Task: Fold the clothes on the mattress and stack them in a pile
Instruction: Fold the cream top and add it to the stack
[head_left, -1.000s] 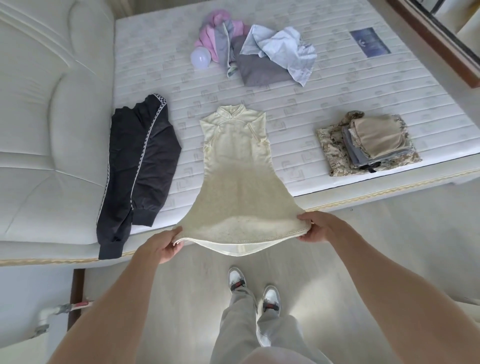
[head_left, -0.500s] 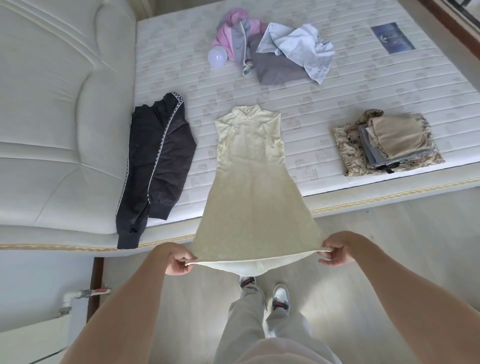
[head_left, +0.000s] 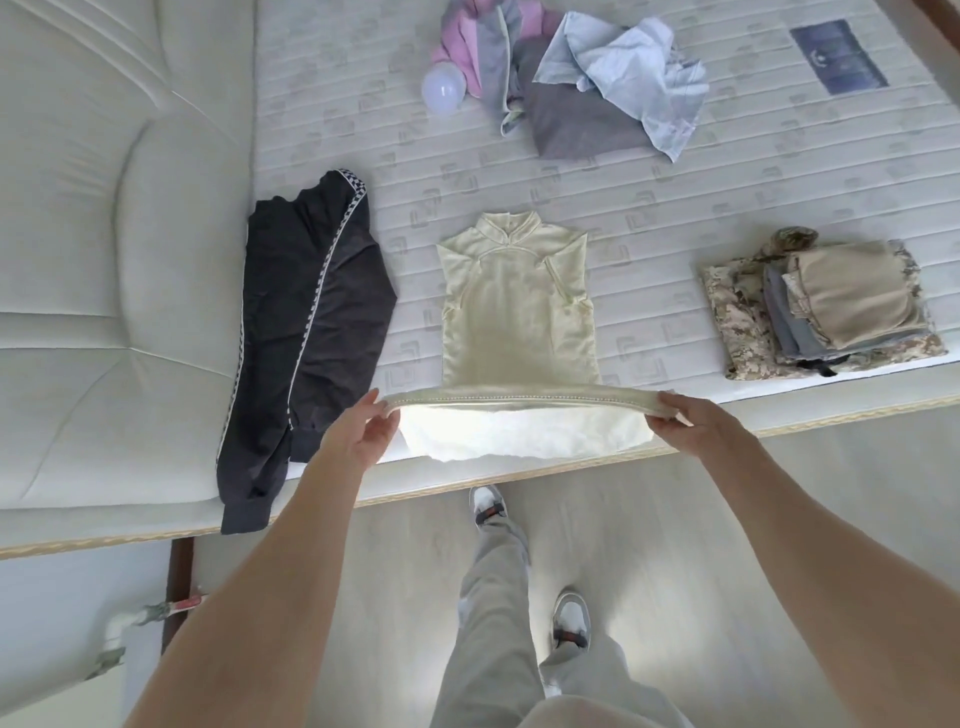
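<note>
At the mattress (head_left: 727, 171) edge, left hand (head_left: 363, 431) and right hand (head_left: 685, 421) pinch the cream dress (head_left: 514, 312) hem, lifted mid-fold; next, carry it toward the collar.

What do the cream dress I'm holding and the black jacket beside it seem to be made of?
The cream sleeveless dress looks like a soft matte knit or fleece, with a paler smooth lining showing under the hem lifted by both hands. The black jacket with checkered trim looks like a thin, slightly crinkled synthetic weave, though that is uncertain.
</note>
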